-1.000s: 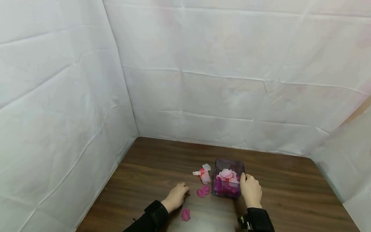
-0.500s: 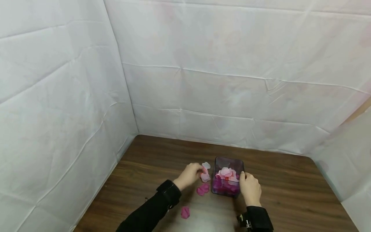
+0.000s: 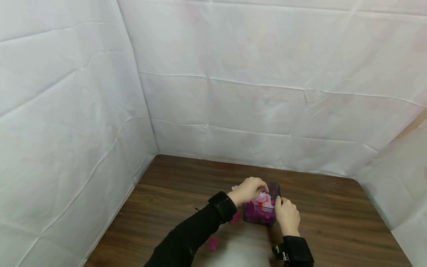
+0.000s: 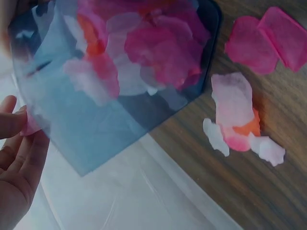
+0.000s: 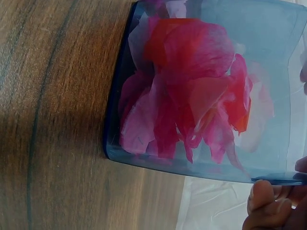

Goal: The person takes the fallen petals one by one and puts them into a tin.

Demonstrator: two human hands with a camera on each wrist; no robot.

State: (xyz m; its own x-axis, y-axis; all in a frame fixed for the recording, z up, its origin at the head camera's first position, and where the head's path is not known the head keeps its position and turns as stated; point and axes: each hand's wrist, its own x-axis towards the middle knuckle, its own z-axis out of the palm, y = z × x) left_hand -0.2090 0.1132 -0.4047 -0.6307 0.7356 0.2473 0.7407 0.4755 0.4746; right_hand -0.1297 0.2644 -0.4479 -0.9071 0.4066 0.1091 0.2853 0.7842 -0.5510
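Note:
A see-through purple box [image 3: 274, 190] holds a heap of pink, red and white artificial petals [image 5: 196, 81]. My right hand [image 3: 287, 218] grips the box's near right rim, its fingertips [image 5: 263, 194] showing at the edge in the right wrist view. Over the box's open top is my left hand [image 3: 250, 191], pinching a pink petal [image 4: 29, 123] between thumb and fingers at the rim. A cluster of pale, pink and orange petals [image 4: 232, 105] lies beside the box, mostly hidden by the left hand in the head view. Magenta petals [image 4: 252, 45] lie near it.
One magenta petal [image 3: 212, 243] lies apart, nearer the front, beside the left sleeve [image 3: 186, 233]. The brown wooden table [image 3: 333, 215] meets white sheets [image 3: 233, 111] hung at its back and sides.
My left hand has moved from the table at the left, to the pale petal cluster, then right and over the box with a pink petal. The right hand keeps its grip on the box.

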